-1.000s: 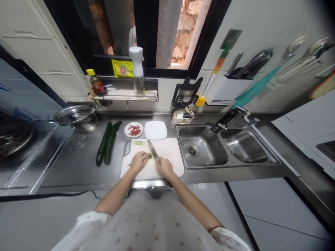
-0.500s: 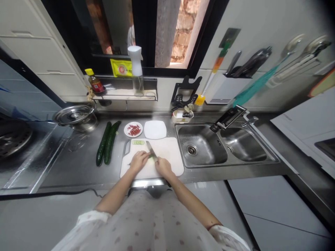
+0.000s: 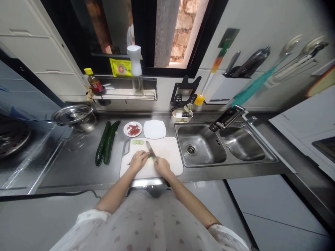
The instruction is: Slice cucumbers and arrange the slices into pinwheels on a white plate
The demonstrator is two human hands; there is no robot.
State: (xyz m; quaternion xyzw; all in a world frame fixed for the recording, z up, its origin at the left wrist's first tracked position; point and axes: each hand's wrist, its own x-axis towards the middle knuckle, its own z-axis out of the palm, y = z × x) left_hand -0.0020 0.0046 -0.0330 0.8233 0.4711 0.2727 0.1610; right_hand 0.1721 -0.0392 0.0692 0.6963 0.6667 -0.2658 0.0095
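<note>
My right hand [image 3: 162,166] is closed round the handle of a kitchen knife [image 3: 150,147], its blade pointing up and left over the white cutting board [image 3: 170,148]. Close to the blade, my left hand [image 3: 139,161] presses its curled fingers on a green cucumber piece [image 3: 150,156], mostly hidden by the fingers and blade. A short row of thin cucumber slices [image 3: 138,142] lies at the board's upper left. Two whole cucumbers [image 3: 107,143] rest side by side on the counter to the left.
Behind the board stand a plate of chopped red bits [image 3: 129,133] and a white square plate [image 3: 155,134]. The double sink [image 3: 204,163] adjoins the board on the right. A lidded steel pot [image 3: 87,123] stands at the back left, near the stove. Above is a shelf with bottles [image 3: 117,96].
The whole view has shifted very slightly. Both hands, the knife and the cucumber piece keep nearly the same places on the board.
</note>
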